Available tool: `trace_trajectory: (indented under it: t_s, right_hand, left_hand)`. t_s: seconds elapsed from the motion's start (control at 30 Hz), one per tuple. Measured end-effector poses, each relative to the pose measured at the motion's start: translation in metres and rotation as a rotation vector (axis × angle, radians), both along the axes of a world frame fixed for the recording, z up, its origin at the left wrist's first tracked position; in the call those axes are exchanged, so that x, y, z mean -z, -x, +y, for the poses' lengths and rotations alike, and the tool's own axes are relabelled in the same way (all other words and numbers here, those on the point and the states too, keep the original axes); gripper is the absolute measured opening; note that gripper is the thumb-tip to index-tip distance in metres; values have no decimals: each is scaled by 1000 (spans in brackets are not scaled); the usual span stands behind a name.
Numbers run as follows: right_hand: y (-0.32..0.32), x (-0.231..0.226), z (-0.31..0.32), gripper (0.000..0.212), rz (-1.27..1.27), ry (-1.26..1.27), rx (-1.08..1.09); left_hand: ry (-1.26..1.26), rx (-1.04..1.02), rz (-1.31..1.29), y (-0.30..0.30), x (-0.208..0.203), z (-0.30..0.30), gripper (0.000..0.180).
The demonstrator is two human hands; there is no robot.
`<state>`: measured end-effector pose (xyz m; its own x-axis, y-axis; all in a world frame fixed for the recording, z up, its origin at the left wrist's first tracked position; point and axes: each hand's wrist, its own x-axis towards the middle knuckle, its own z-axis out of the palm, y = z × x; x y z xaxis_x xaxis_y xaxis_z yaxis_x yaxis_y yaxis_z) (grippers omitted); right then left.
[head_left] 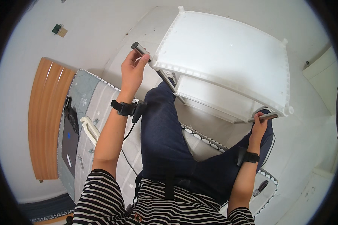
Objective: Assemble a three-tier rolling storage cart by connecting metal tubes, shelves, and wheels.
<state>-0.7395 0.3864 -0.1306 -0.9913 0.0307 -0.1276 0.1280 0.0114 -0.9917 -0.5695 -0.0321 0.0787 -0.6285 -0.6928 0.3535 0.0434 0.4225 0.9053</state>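
A white plastic shelf rack stands tilted in front of me, its flat top panel (225,52) uppermost and a lower white panel (206,95) beneath it. My left hand (133,73) pinches a short silver tube (141,50) with a black end, at the panel's near left corner. Below that corner a silver pole (165,80) runs down toward the lower panel. Under the near right corner, my right hand (258,131) is closed around another silver pole (269,117). Its fingers are partly hidden by the pole. Both wrists carry black straps.
My legs (161,127) straddle the rack's near side. To the left, a bed (101,99) holds a curved white plastic piece (89,129) and a dark flat case (70,146). Behind it rises a wooden headboard (47,116). A dark object (260,188) lies at lower right.
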Motion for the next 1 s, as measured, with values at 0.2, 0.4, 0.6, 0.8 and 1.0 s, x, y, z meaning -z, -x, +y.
trace_trajectory:
  t_s: [0.2, 0.4, 0.6, 0.8, 1.0]
  right_hand:
    - [1, -3, -1, 21, -41, -36, -12]
    - [0, -7, -3, 22, -43, -41, -4]
    - [2, -7, -5, 20, -35, -37, 12]
    - [4, -4, -5, 20, -23, -22, 49]
    - [3, -4, -8, 19, -10, -17, 54]
  left_hand:
    - [131, 30, -44, -2, 5, 4, 28]
    - [17, -38, 35, 6, 14, 17, 26]
    - [156, -64, 88, 10, 18, 24, 19]
    - [329, -67, 112, 12, 29, 21, 26]
    - [104, -174, 147, 17, 30, 32, 23]
